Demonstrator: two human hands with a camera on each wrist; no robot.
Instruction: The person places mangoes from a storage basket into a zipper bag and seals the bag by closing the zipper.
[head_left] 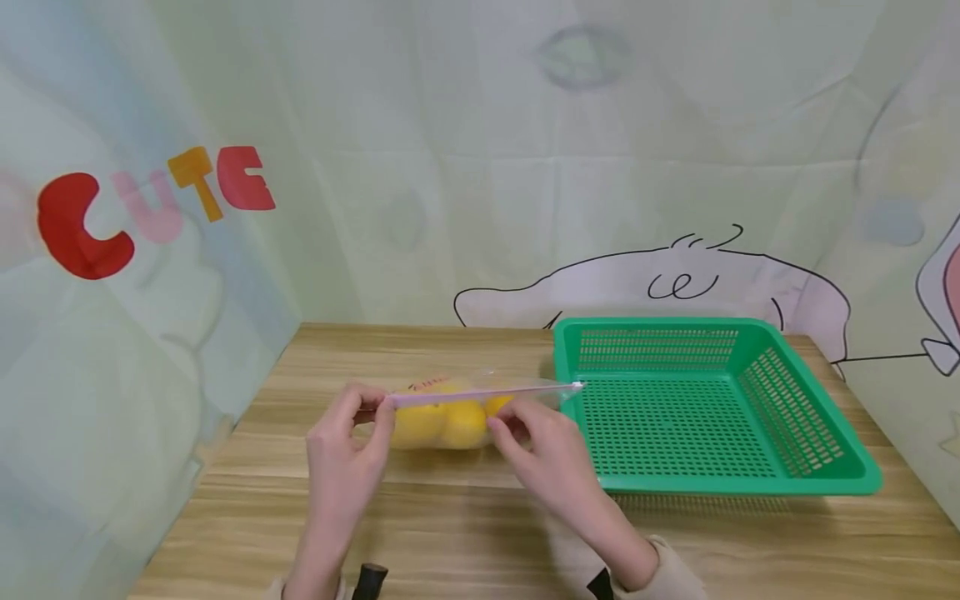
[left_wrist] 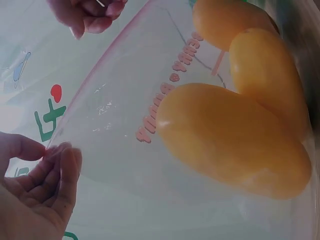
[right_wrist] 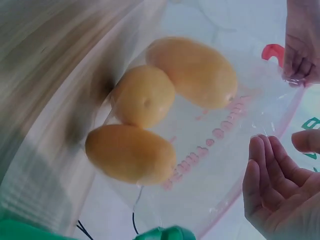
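A clear zip bag (head_left: 438, 386) with a pink strip along its top edge and red lettering lies in front of me. Inside it are three smooth yellow mangoes (right_wrist: 131, 154), bunched toward the bottom. My left hand (head_left: 347, 442) pinches the left end of the pink strip between thumb and fingertips; the left wrist view shows this pinch at the bag's corner (left_wrist: 56, 142). Over the front of the bag hovers my right hand (right_wrist: 280, 192), fingers extended and thumb apart from them. A white slider (head_left: 577, 386) sits at the strip's right end, beyond the right hand.
A green plastic basket (head_left: 727, 485) with a perforated floor stands to the right, its left wall close to the bag's end. The wooden table (head_left: 450, 533) runs back to a printed curtain (head_left: 450, 208), with another along the left side.
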